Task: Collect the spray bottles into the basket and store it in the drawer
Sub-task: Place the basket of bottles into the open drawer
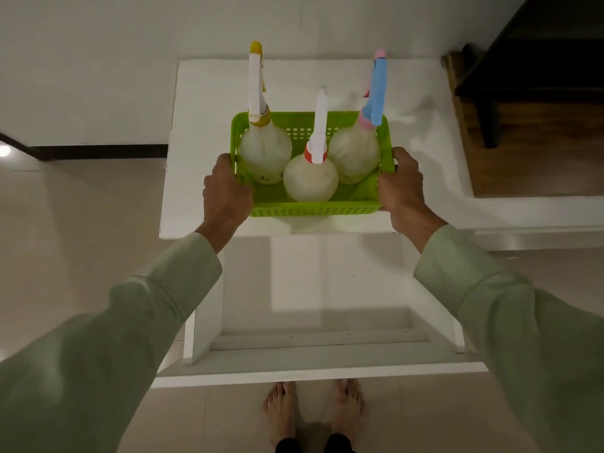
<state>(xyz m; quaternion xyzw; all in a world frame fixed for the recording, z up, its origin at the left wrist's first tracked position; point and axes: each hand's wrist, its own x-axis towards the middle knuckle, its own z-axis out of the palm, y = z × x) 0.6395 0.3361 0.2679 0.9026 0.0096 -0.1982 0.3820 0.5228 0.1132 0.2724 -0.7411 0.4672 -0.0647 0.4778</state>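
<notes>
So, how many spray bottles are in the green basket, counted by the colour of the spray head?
Translucent plastic spray bottle with yellow-and-white head: 1
Translucent plastic spray bottle with red-and-white head: 1
Translucent plastic spray bottle with blue-and-pink head: 1
Total: 3, all inside the green plastic basket.

A home: tiled floor (81, 223), white cabinet (202, 125), bare feet (313, 410).

Single view only, head-mounted, wide-angle, nothing shared with second camera. Looks steeply down and forward from standing height. Close on both hands: left hand (225, 194), right hand (403, 188), near frame centre. Beyond fingertips: white cabinet top (202, 125), wall. Nearer than wrists: open drawer (320, 351), bare feet (313, 410) at bottom edge. Edges bowed by lens.
</notes>
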